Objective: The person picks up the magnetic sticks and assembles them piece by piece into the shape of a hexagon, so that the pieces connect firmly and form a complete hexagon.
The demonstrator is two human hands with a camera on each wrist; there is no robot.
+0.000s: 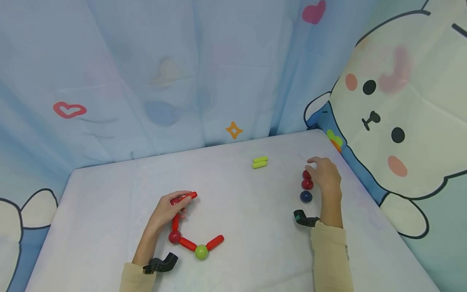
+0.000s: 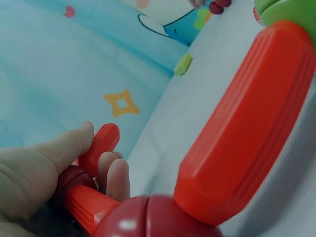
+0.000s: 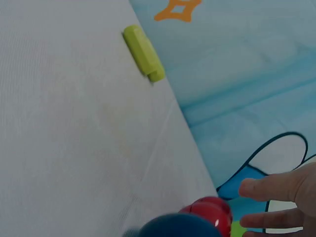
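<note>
My left hand grips the far end of a chain of red rods and balls. Its thumb and fingers pinch a red rod, and a dark red ball sits inside the grip. From there the chain runs through a red ball, a red rod and a green ball to another red rod. My right hand has its thumb and fingers apart beside a red ball; contact cannot be told. A second red ball and a blue ball line up nearer.
Two yellow-green rods lie side by side toward the back of the white-covered table. A blue curtain hangs behind its far edge. Black wrist cameras stick out inward from both wrists.
</note>
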